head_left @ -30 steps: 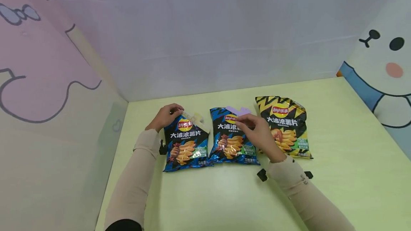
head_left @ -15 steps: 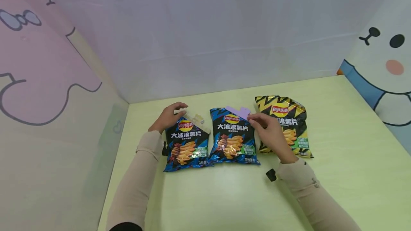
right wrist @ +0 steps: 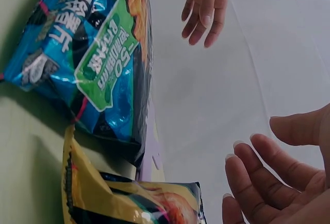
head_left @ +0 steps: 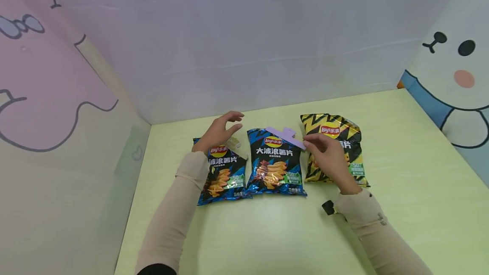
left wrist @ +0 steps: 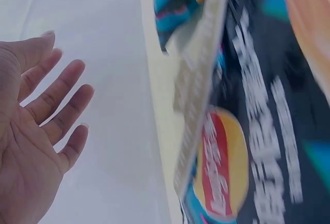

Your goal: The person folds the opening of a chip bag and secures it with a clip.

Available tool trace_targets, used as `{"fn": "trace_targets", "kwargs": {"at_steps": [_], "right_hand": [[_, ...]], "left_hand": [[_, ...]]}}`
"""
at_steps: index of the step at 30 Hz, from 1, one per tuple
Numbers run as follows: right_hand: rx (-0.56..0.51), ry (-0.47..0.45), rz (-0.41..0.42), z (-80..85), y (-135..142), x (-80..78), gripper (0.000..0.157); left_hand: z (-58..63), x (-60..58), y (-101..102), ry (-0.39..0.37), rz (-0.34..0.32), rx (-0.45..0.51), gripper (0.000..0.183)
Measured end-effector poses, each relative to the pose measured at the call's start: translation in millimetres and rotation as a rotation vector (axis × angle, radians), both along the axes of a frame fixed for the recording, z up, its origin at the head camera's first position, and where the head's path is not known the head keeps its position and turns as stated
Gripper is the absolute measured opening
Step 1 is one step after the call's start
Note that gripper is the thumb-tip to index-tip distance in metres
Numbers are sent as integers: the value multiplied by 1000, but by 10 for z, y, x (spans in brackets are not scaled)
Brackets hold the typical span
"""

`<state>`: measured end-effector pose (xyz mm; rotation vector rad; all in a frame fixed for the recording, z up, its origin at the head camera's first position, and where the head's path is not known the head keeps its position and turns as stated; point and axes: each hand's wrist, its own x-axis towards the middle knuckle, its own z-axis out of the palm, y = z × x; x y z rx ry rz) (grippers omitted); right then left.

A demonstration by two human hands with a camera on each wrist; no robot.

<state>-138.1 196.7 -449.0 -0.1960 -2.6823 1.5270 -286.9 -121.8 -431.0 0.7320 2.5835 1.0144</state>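
Note:
My left hand (head_left: 219,133) hovers over the top of the left blue chip bag (head_left: 225,181), fingers loosely spread. In the left wrist view a cream bag clip (left wrist: 198,84) lies slantwise across that bag's folded corner; the left hand (left wrist: 41,126) stands apart from it, holding nothing. The middle blue chip bag (head_left: 273,164) has a purple bag clip (head_left: 286,137) along its slanted upper right corner. By the clip's lower end is my right hand (head_left: 328,158), thumb and fingers parted. The right wrist view shows that hand (right wrist: 281,177) with nothing between its fingers.
To the right lies a yellow and black chip bag (head_left: 336,169) with one upper corner slanted and no clip on it, partly covered by the right hand. All three bags rest on a pale yellow-green table (head_left: 259,237). A white cloth wall (head_left: 244,54) rises behind the table.
My left hand has left the corner of the left bag and risen to the right above it. My right hand has slid right along the purple clip to its lower end.

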Motion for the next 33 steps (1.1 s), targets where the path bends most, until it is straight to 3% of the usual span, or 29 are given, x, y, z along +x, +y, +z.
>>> {"fn": "trace_targets", "kwargs": {"at_steps": [23,33], "right_hand": [[-8,29,-81,-59,120,-4,34],[-10,40,-109,-100,169,-25,35]], "left_hand": [[-71,38,552,-21,-57,178,37],[-83,49,696,-43,-31,228,37]]}}
